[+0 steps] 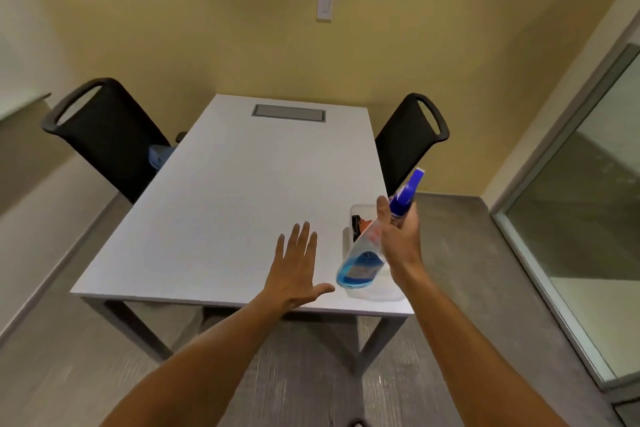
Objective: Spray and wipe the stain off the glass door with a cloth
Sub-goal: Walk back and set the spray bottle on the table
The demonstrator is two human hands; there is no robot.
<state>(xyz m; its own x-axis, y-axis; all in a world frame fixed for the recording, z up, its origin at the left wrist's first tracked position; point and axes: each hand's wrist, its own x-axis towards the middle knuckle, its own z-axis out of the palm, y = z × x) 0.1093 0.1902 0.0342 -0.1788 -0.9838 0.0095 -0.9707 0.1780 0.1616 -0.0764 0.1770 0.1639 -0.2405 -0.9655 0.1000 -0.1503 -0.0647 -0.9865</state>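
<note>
right hand [398, 239] grips spray bottle [367, 253] | left hand [294, 270] spread, empty | table [225, 218] below

A white table [242, 204] flanked by two black chairs [107, 135] stands on grey flooring [311, 385] against a yellow wall [207, 28].

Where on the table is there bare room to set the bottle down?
Most of the table is bare: from the left edge across to the left hand, and back to the hatch. The near right corner is crowded: a clear bin sits there, with the right hand holding the bottle above it.
</note>
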